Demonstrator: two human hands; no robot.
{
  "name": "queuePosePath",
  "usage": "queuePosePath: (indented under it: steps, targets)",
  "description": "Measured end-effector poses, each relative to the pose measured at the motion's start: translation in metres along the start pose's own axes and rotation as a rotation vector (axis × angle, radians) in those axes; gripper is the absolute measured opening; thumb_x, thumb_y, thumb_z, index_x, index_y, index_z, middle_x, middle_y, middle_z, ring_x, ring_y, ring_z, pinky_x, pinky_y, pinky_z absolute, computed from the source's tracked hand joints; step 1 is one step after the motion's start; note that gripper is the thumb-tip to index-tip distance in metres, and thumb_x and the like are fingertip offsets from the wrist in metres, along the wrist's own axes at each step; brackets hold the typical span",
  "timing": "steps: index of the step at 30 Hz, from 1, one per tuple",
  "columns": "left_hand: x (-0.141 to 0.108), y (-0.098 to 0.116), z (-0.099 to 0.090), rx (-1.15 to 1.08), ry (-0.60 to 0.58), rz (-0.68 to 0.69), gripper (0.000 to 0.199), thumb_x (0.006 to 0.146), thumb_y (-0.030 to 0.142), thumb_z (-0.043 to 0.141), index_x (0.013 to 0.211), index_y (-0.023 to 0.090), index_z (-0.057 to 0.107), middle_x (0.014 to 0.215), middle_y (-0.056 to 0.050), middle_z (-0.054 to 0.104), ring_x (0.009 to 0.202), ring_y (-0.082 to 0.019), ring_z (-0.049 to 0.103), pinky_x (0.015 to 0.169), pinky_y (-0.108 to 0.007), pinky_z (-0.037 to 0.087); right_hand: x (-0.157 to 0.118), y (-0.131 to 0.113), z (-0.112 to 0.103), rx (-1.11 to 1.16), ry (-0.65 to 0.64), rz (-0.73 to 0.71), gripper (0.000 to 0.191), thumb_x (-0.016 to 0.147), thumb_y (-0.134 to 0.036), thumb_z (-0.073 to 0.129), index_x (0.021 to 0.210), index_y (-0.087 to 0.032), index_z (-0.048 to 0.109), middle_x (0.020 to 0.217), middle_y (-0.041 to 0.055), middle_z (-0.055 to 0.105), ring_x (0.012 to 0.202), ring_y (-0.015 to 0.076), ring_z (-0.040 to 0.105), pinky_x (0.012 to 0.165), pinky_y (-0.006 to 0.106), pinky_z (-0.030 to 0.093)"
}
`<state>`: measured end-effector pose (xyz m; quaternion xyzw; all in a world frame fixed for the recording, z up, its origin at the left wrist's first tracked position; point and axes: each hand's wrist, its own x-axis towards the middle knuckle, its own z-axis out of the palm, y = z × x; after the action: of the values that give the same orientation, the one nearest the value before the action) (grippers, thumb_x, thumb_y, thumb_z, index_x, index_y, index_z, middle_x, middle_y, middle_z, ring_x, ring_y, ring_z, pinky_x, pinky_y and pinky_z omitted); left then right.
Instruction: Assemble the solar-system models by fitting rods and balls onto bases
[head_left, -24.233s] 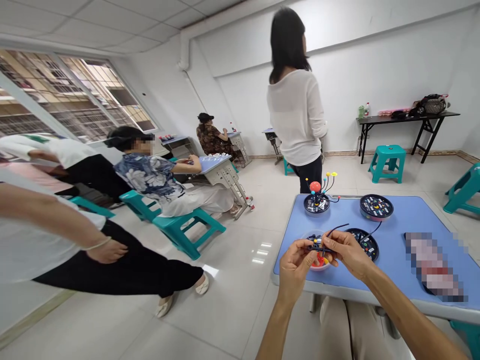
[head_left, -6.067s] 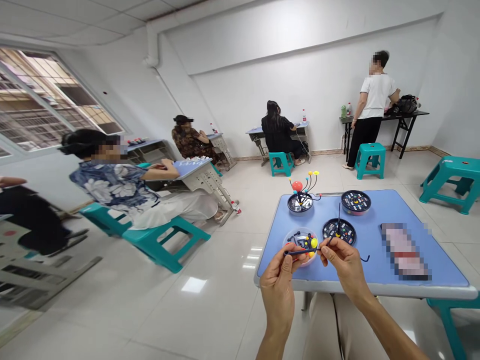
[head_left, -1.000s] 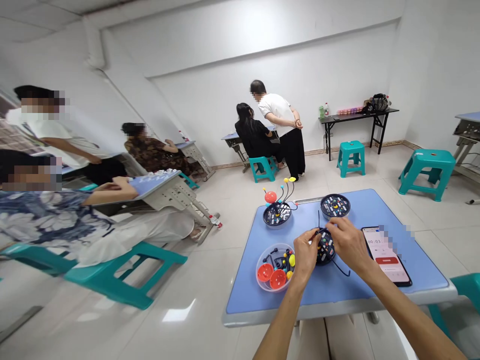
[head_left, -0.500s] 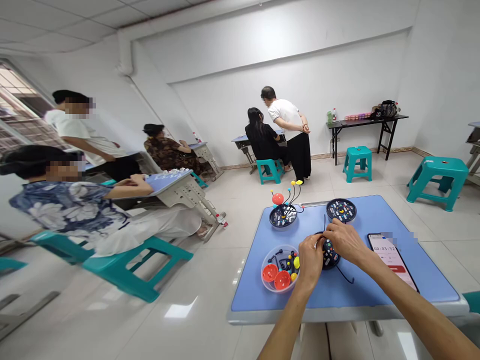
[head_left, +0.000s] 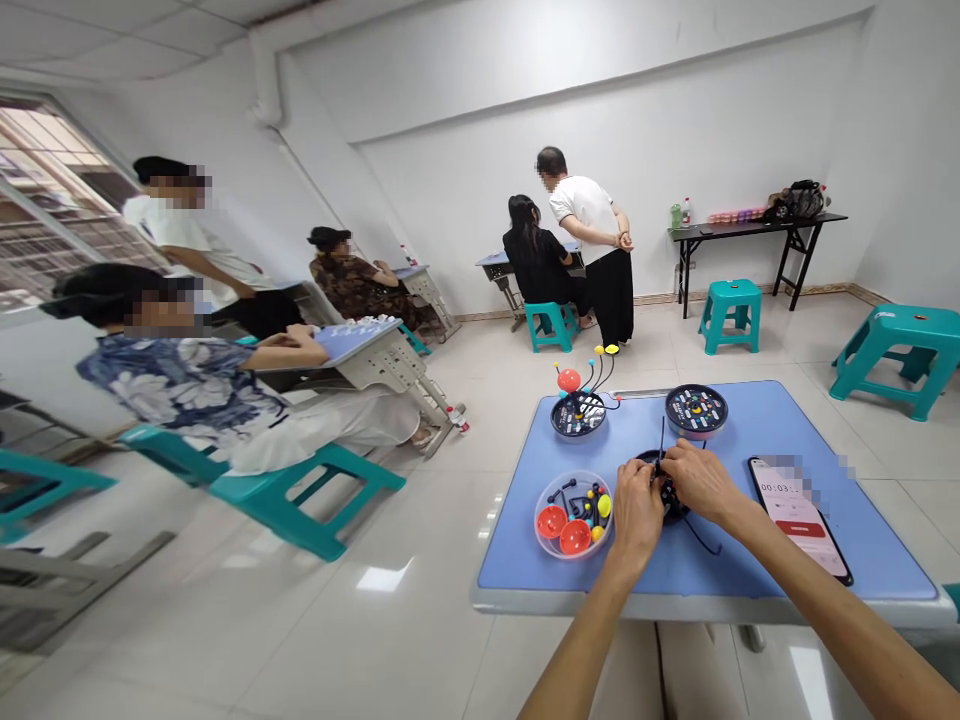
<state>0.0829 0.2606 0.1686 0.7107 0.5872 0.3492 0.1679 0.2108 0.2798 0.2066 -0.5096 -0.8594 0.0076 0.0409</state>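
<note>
Both my hands meet over a round black base (head_left: 676,511) on the blue table, the fingers of each closed in a pinch. My left hand (head_left: 637,503) is on the left side, at thin black rods joined above the base. From the right, my right hand (head_left: 699,482) pinches the same rod assembly; the exact grip points are hidden by fingers. One thin black rod (head_left: 662,437) sticks up between the hands, and another curved rod (head_left: 705,543) reaches out at lower right. Left of my hands, a clear round tub (head_left: 541,541) holds red half-shells, yellow pieces and black connectors.
Behind stand a planet model (head_left: 578,416) with a red ball and curved rods, and another round printed disc (head_left: 697,409). A phone (head_left: 799,520) showing a timer lies at the right. Other people sit and stand at desks to the left and back; green stools (head_left: 731,312) are around.
The view has shifted slightly, so the table sits farther right in the picture. My hands stay together over the base, with the fingers and rods slightly turned.
</note>
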Motion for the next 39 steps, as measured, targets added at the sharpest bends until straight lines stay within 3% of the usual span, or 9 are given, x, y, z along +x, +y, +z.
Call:
queuePosePath:
  steps: [4, 9, 12, 15, 19, 25, 31, 39]
  targets:
    - [-0.014, 0.005, -0.017, -0.041, 0.061, 0.019, 0.035, 0.085, 0.01, 0.054, 0.118, 0.015, 0.064, 0.118, -0.013, 0.065, 0.112, -0.026, 0.057, 0.098, -0.042, 0.047, -0.004, 0.005, -0.007, -0.018, 0.007, -0.015, 0.028, 0.077, 0.004, 0.055, 0.094, -0.013, 0.07, 0.096, 0.0118, 0.07, 0.098, 0.0261, 0.059, 0.067, 0.029, 0.043]
    - [-0.043, -0.016, -0.075, -0.077, 0.232, -0.001, 0.024, 0.091, 0.022, 0.049, 0.103, 0.021, 0.07, 0.112, -0.009, 0.066, 0.108, -0.024, 0.06, 0.098, -0.041, 0.049, -0.02, 0.0, -0.043, -0.007, 0.191, 0.023, 0.03, 0.084, 0.0, 0.051, 0.1, -0.017, 0.069, 0.1, 0.0118, 0.07, 0.097, 0.0245, 0.057, 0.066, 0.028, 0.042]
    - [-0.056, -0.046, -0.11, -0.003, 0.359, -0.095, 0.025, 0.091, 0.025, 0.047, 0.096, 0.02, 0.072, 0.109, -0.01, 0.066, 0.107, -0.025, 0.059, 0.097, -0.044, 0.048, -0.023, -0.027, -0.066, 0.118, 0.253, -0.017, 0.026, 0.092, -0.013, 0.048, 0.103, -0.021, 0.07, 0.1, 0.0093, 0.07, 0.094, 0.0214, 0.06, 0.067, 0.028, 0.042]
    - [-0.063, -0.073, -0.127, 0.098, 0.386, -0.154, 0.025, 0.09, 0.028, 0.049, 0.095, 0.02, 0.072, 0.109, -0.01, 0.065, 0.108, -0.027, 0.057, 0.098, -0.046, 0.048, -0.011, -0.067, -0.07, 0.214, 0.145, -0.053, 0.026, 0.095, -0.021, 0.047, 0.096, -0.022, 0.073, 0.095, 0.006, 0.071, 0.085, 0.0179, 0.064, 0.066, 0.026, 0.041]
    - [-0.07, -0.09, -0.12, 0.148, 0.317, -0.156, 0.029, 0.09, 0.028, 0.048, 0.103, 0.018, 0.072, 0.122, -0.013, 0.061, 0.118, -0.029, 0.053, 0.101, -0.048, 0.046, 0.026, -0.114, -0.047, 0.131, -0.061, 0.046, 0.027, 0.092, -0.018, 0.048, 0.09, -0.021, 0.074, 0.094, 0.0089, 0.074, 0.086, 0.0203, 0.069, 0.066, 0.026, 0.041]
    - [-0.074, -0.098, -0.104, 0.155, 0.195, -0.172, 0.036, 0.086, 0.023, 0.053, 0.119, 0.018, 0.065, 0.139, -0.014, 0.051, 0.132, -0.031, 0.044, 0.108, -0.05, 0.04, 0.076, -0.146, -0.007, 0.07, -0.145, 0.112, 0.021, 0.086, -0.015, 0.056, 0.097, -0.012, 0.074, 0.096, 0.0191, 0.074, 0.093, 0.0272, 0.071, 0.069, 0.028, 0.046]
    - [-0.068, -0.102, -0.107, 0.185, 0.091, -0.188, 0.041, 0.082, 0.019, 0.054, 0.122, 0.017, 0.063, 0.139, -0.015, 0.052, 0.132, -0.03, 0.045, 0.11, -0.047, 0.037, 0.087, -0.151, 0.003, 0.058, -0.172, 0.137, 0.024, 0.084, -0.017, 0.061, 0.105, -0.013, 0.072, 0.101, 0.0206, 0.073, 0.097, 0.0266, 0.07, 0.074, 0.028, 0.048]
    - [-0.063, -0.097, -0.115, 0.214, -0.007, -0.202, 0.042, 0.082, 0.021, 0.053, 0.122, 0.013, 0.064, 0.139, -0.018, 0.052, 0.133, -0.031, 0.044, 0.11, -0.044, 0.036, 0.089, -0.131, 0.003, 0.046, -0.149, 0.195, 0.023, 0.083, -0.017, 0.056, 0.097, -0.012, 0.073, 0.097, 0.0193, 0.074, 0.094, 0.028, 0.07, 0.068, 0.028, 0.047]
